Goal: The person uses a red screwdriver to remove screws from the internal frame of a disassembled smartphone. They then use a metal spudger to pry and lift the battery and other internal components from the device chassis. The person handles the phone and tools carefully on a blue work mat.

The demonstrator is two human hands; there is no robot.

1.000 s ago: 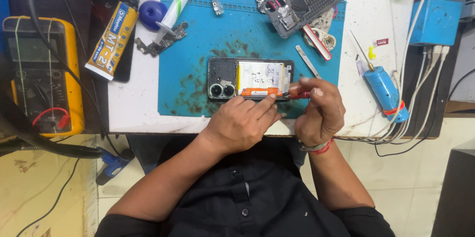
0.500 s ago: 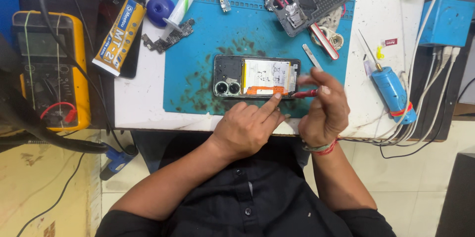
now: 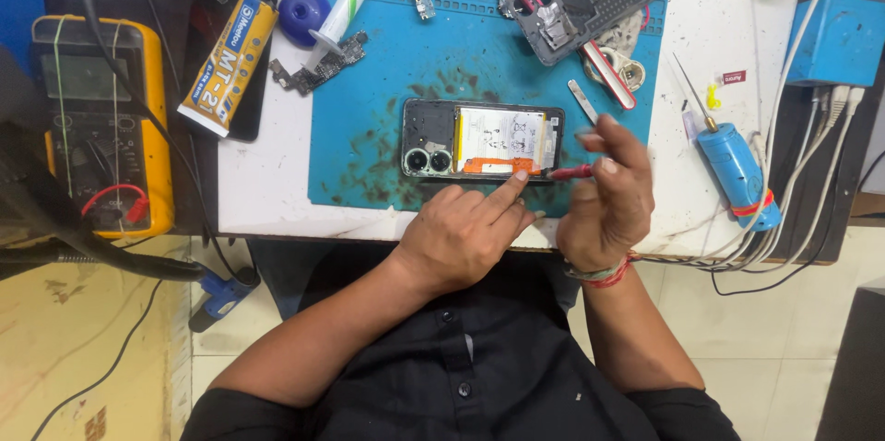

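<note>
White workbench (image 3: pixel 277 192) under a stained blue repair mat (image 3: pixel 369 128). Right hand (image 3: pixel 604 197) pinched shut around a red-handled screwdriver (image 3: pixel 572 172), tip pointing left at the opened phone (image 3: pixel 482 141) just beyond the fingers. Left hand (image 3: pixel 466 234) loosely curled beside it, forefinger pressing the phone's near edge, nothing held. Farther left of both: glue tube (image 3: pixel 228 63), yellow multimeter (image 3: pixel 101 123). Right of the grip: blue cylindrical tool (image 3: pixel 737 174).
</note>
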